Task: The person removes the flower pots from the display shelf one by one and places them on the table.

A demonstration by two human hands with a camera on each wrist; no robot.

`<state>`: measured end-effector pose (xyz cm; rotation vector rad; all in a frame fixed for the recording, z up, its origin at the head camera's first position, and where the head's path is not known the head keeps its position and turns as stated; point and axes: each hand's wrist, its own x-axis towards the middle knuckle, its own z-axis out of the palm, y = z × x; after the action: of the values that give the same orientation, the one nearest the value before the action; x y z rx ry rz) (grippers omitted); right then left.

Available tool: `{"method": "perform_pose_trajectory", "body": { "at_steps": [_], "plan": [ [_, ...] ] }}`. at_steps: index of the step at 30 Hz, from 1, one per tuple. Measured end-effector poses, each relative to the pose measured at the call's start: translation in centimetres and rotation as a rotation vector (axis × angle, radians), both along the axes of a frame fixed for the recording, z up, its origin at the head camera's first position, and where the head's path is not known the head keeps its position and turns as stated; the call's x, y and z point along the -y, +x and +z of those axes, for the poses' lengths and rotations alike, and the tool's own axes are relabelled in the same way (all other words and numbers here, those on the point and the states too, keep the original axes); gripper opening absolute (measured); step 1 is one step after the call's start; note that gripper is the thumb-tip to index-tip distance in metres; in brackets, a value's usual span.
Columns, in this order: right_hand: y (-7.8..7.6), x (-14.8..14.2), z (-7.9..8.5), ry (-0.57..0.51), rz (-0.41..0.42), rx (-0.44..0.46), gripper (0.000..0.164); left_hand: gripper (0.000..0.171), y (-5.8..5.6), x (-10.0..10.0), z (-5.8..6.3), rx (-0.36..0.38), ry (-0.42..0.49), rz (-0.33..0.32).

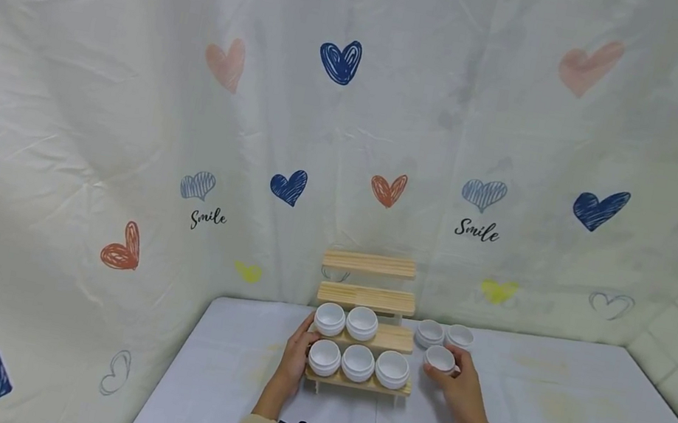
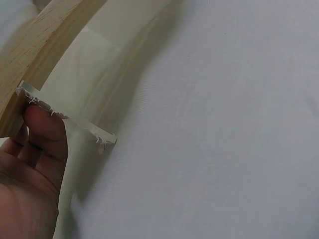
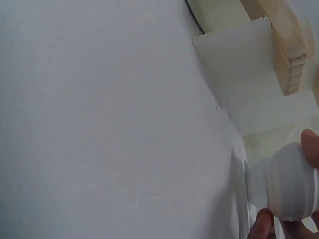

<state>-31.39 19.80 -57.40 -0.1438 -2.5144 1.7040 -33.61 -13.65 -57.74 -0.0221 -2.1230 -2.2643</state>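
A tiered wooden stand (image 1: 367,296) with four levels rises at the back middle of the table. Two small white bowls (image 1: 330,319) sit on its second level from the bottom and three more (image 1: 358,363) line the lowest level. My left hand (image 1: 292,361) grips the stand's left end; in the left wrist view its thumb (image 2: 46,122) lies against the wooden plank (image 2: 42,45). To the right of the stand, my right hand (image 1: 465,393) pinches another white bowl (image 1: 440,359) between thumb and fingers. That held bowl (image 3: 291,184) appears tilted in the right wrist view.
Two more white bowls (image 1: 429,333) stand on the table behind my right hand. The white-covered table (image 1: 548,411) extends to both sides. A curtain (image 1: 394,123) printed with hearts hangs right behind the stand.
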Motion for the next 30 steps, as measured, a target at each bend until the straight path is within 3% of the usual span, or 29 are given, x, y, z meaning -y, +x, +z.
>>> {"method": "perform_pose_trajectory", "body": {
  "at_steps": [7,16,30],
  "plan": [
    [-0.6,0.0,0.0,0.043,0.019,-0.025,0.072,0.062,-0.3,0.0,-0.1,-0.019,-0.004,-0.003],
    [-1.2,0.2,0.2,0.073,-0.003,0.023,0.073,0.062,-0.2,0.0,-0.1,-0.018,-0.007,0.001],
    [-1.8,0.2,-0.5,0.108,0.004,0.017,0.071,0.063,-0.2,-0.1,-0.1,-0.035,-0.004,0.007]
  ]
}}
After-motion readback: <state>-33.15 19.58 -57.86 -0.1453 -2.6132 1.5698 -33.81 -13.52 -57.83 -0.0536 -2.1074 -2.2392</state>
